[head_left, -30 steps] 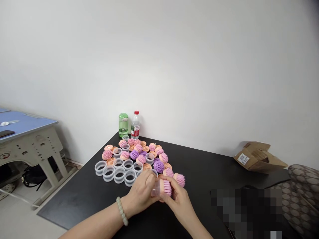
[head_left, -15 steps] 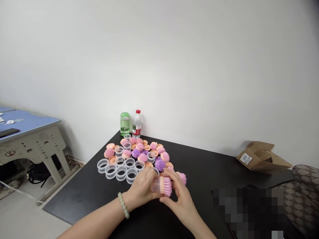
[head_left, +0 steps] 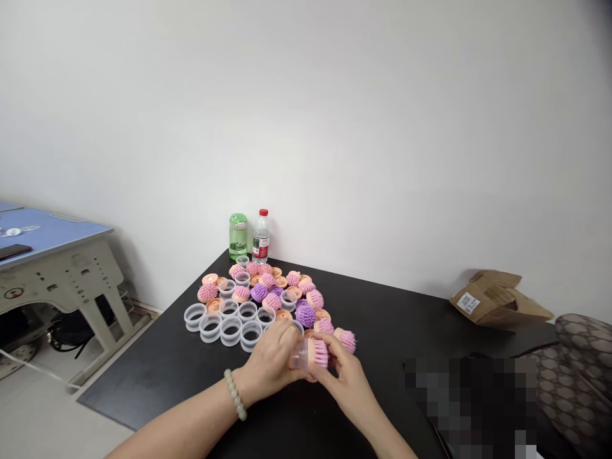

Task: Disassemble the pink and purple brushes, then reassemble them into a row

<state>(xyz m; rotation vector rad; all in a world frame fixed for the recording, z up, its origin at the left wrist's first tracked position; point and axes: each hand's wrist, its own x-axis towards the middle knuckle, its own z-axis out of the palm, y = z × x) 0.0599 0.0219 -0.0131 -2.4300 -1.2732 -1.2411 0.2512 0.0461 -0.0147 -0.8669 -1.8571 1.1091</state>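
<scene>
Left hand (head_left: 270, 364) and right hand (head_left: 348, 382) holding pink-bristled brush (head_left: 320, 352) with clear plastic cup (head_left: 298, 357) fitted at its peach base, above near part of black bench (head_left: 143, 376). Left fingers (head_left: 287, 333) pinching cup end; right fingers (head_left: 333, 352) pressing around bristle side. Bead bracelet (head_left: 234, 395) sitting on left wrist. Loose pink brush (head_left: 346, 341) lying just beyond right hand. Pink and purple brushes (head_left: 305, 315), peach bases (head_left: 213, 305), clear rings (head_left: 230, 330) crowding toward bench's far corner; green bottle (head_left: 238, 236) and water bottle (head_left: 261, 239) standing behind them.
</scene>
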